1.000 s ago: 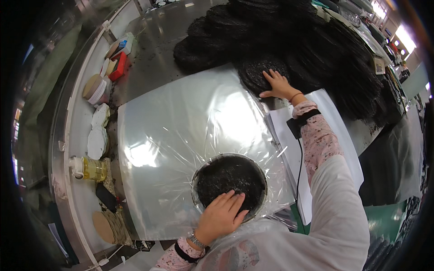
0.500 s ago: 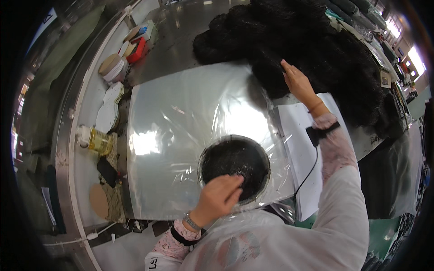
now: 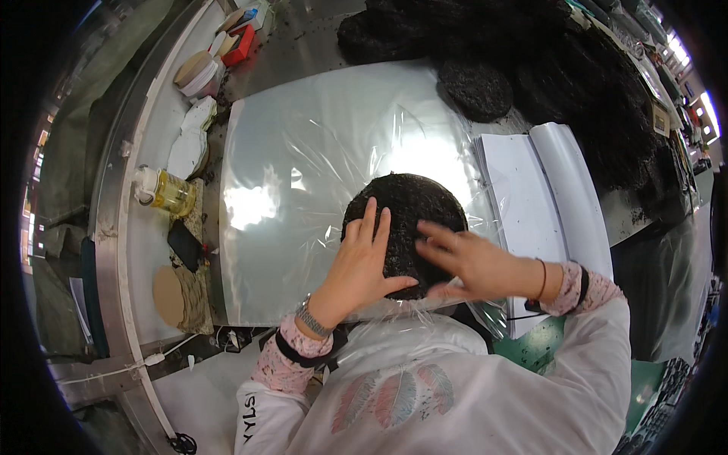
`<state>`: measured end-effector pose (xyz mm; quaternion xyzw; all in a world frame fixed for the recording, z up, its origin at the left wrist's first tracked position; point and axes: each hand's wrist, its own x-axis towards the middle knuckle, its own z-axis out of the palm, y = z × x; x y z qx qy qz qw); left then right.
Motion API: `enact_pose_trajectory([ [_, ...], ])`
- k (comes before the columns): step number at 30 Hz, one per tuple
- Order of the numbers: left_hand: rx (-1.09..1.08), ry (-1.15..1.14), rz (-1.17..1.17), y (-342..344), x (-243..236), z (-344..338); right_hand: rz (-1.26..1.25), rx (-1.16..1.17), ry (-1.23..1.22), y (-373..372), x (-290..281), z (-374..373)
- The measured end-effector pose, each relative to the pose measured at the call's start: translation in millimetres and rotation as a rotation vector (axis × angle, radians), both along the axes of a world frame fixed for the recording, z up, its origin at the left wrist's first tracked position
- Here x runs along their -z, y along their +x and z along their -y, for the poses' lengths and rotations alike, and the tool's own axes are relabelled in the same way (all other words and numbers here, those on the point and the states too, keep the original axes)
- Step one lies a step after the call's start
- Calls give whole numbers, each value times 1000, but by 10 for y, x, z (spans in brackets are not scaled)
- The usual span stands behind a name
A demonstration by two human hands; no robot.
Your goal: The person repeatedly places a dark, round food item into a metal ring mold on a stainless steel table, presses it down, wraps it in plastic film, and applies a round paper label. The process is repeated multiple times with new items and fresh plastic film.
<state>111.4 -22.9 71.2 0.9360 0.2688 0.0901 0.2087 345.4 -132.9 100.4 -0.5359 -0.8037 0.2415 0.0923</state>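
A round black textured disc (image 3: 406, 197) lies at the near middle of a clear plastic sheet (image 3: 284, 129), with a slim rim showing at its right side. My left hand (image 3: 362, 262) rests on the disc's left part, fingers spread and thumb out to the right. My right hand (image 3: 470, 265) is over its right part, fingers apart and slightly blurred. Neither hand is wrapped round anything. Another dark disc (image 3: 475, 89) lies beyond the sheet, at the front of a large heap of dark sheets (image 3: 576, 91).
White paper sheets (image 3: 523, 205) lie at the right, their edge rolled. Along the left ledge are a red box (image 3: 241, 44), round containers (image 3: 199, 74), white pieces (image 3: 189, 140), a jar of yellow liquid (image 3: 173, 191), a black object (image 3: 183, 244) and tan discs (image 3: 167, 296).
My right hand has come down and left from the dark heap onto the round disc. My left hand's fingers have spread further across it. The view has also shifted.
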Motion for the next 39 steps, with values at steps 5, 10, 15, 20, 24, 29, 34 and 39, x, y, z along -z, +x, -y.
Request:
enact_pose_trajectory([
  [5,51,-42,-280,241,200,-69,243,-129,40,72,515,-568],
  [10,35,-17,-385,344,92,-97,-378,-120,-721,832,-193,-1392],
  [15,60,40,-340,397,33,-86,-34,590,103,2267,394,-2059],
  [20,89,-16,-386,475,124,-245,718,557,68,2563,841,-2238],
  [24,102,-28,-371,457,143,-262,695,507,97,2620,804,-2242],
  [29,64,-97,-93,298,155,-378,-7,644,707,2606,603,-1991],
  [34,-249,-482,305,55,-288,-399,-983,661,487,1828,-258,-774],
  [39,-156,-695,790,-79,-99,-534,-1121,627,-86,608,105,28],
])
